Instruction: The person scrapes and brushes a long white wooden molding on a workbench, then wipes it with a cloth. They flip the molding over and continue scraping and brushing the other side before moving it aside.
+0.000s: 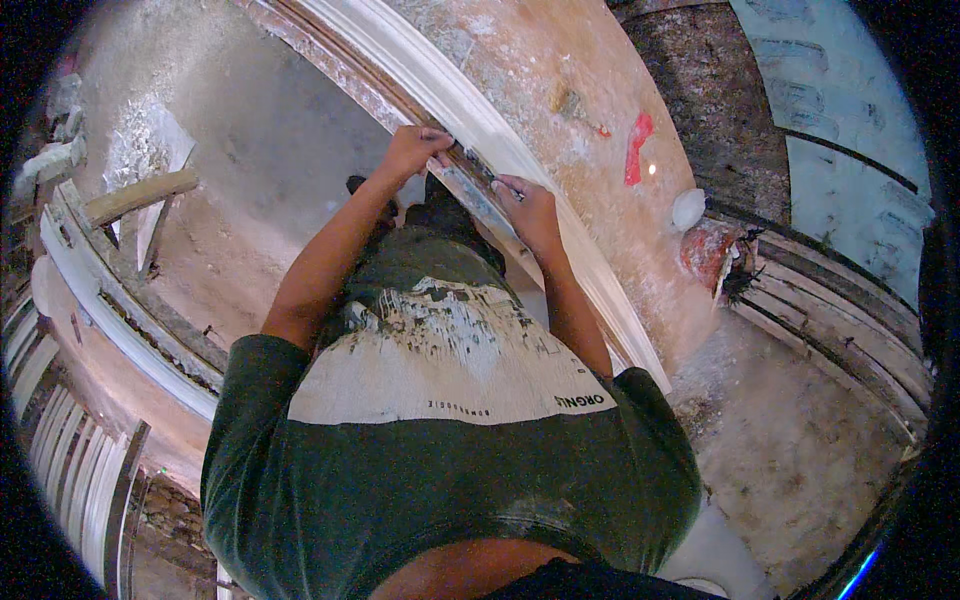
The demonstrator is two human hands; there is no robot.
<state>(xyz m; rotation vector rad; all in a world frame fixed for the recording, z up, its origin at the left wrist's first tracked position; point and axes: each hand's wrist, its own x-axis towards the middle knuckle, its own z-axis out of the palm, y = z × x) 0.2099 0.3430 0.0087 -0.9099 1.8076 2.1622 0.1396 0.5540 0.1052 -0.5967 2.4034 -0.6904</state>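
A long white ridged moulding [480, 100] runs along the near side of a plaster-smeared brown worktop [590, 70]. Beside it, on my side, lies a brown, stained edge rail [335, 85]. My left hand [412, 152] is closed, thumb and fingers pinched together over this edge. Further along to the right, my right hand [530, 207] is closed too, its fingertips at the same edge. Between the hands a narrow dark strip [477, 165] shows along the rail. Whatever either hand pinches is too small and too covered to name.
On the worktop lie a red scrap [637, 148] and a white rounded piece [688, 210]. A reddish bucket [703, 252] with dark bristly stuff stands at its right edge. Long strips [840, 335] lie at right. On the left are a wooden plank [145, 197] and another curved bench [120, 330].
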